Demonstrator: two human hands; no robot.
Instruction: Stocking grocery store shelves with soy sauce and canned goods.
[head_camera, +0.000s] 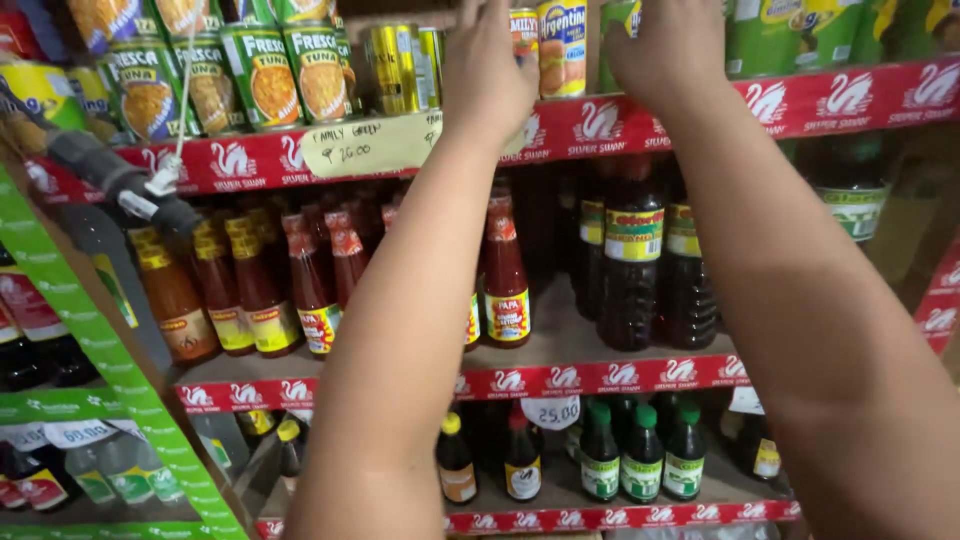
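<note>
As seen from the head camera, both arms reach up to the top shelf (800, 105), a red-edged board of a shop rack stocked with tins and bottles. Left hand (490, 75): raised against the cans on that shelf, its back to the camera, fingers curled toward a tall can (562, 45) with a yellow and blue label; whether it grips anything cannot be told. Right hand (665, 50): just right of that can, fingers cut off by the frame's upper edge, grip likewise unreadable. Left of the tall can: two gold cans (400, 65), then four green-labelled tuna cans (235, 75) in a row, more stacked above. On the shelf's edge: one handwritten paper price tag (372, 143). One level below the shelf: red sauce bottles (300, 285), at least six, and three dark sauce bottles (635, 260). Two levels below: four green-capped bottles (640, 450) and one round price tag (551, 411).
</note>
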